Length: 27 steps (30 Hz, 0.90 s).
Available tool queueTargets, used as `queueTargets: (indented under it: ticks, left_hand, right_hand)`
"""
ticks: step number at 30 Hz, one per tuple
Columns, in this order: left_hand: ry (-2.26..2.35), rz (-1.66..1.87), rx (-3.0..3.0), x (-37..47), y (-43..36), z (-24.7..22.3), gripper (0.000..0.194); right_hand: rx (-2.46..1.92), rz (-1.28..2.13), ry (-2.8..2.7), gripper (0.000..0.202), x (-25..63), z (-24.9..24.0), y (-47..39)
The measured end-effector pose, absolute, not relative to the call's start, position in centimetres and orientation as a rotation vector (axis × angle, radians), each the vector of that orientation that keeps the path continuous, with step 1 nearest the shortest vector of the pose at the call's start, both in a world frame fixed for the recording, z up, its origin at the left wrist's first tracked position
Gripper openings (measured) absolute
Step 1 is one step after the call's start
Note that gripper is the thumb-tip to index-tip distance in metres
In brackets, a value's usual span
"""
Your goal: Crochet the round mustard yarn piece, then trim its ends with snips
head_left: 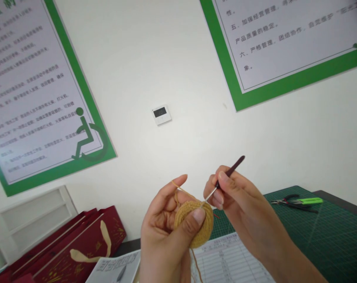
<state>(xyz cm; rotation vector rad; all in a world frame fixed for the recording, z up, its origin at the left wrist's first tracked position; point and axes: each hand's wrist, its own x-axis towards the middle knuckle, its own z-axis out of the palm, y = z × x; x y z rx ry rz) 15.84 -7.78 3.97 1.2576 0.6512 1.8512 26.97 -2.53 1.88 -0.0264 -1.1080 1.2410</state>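
Tabletop (342, 201): dark, under a green gridded cutting mat (328, 239) with black-handled pliers (288, 200), a lime-green tool (311, 201) and a printed paper sheet (230, 261)
Room: white wall (190, 67), green-bordered posters (239, 100), maroon paper bags (92, 236) to my left
Left fingers (186, 231): narrow, pinching a round mustard-yellow crocheted piece (206, 230) in front of me, tan yarn (183, 188) over my index finger
Right fingers (233, 186): closed on a slim dark-handled crochet hook (237, 164), its silver shaft reaching the piece's top edge
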Motion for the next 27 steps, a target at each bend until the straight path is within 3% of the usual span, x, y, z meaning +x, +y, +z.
queueTargets:
  ticks: [3, 5, 8, 11, 13, 16, 20, 27]
  left_hand:
    - [0.64, 1.841, 1.263, 15.9, -7.6, 3.8, 0.046]
    - [0.653, 1.896, 1.254, 16.2, -7.7, 3.8, 0.046]
    - [0.675, 2.006, 1.211, 16.7, -7.8, 3.8, 0.048]
    - [0.637, 1.971, 1.173, 16.9, -7.9, 3.9, 0.049]
    - [0.604, 1.824, 1.117, 16.7, -8.0, 4.0, 0.053]
    - [0.583, 1.591, 1.017, 16.2, -8.1, 4.3, 0.061]
    - [0.522, 1.546, 0.998, 15.5, -8.2, 4.6, 0.056]
    - [0.511, 1.595, 1.024, 15.3, -7.7, 4.2, 0.036]
  right_hand:
    - [0.088, 1.416, -1.111, 0.034, 26.3, 1.9, -2.7]
    - [0.115, 1.262, -1.151, 0.027, 26.0, 1.6, -2.6]
    - [0.011, 0.559, -1.285, 0.008, 26.3, 1.2, -2.3]
    - [-0.118, -0.288, -1.335, 0.025, 27.0, 0.9, -1.8]
    - [-0.064, -0.423, -1.269, 0.028, 27.1, 0.7, -1.6]
    - [0.113, 0.02, -1.237, 0.02, 26.4, 0.5, -1.7]
    - [0.222, 0.662, -1.042, 0.007, 25.4, 0.6, -2.5]
    - [0.252, 1.3, -0.938, 0.034, 26.4, 1.7, -3.2]
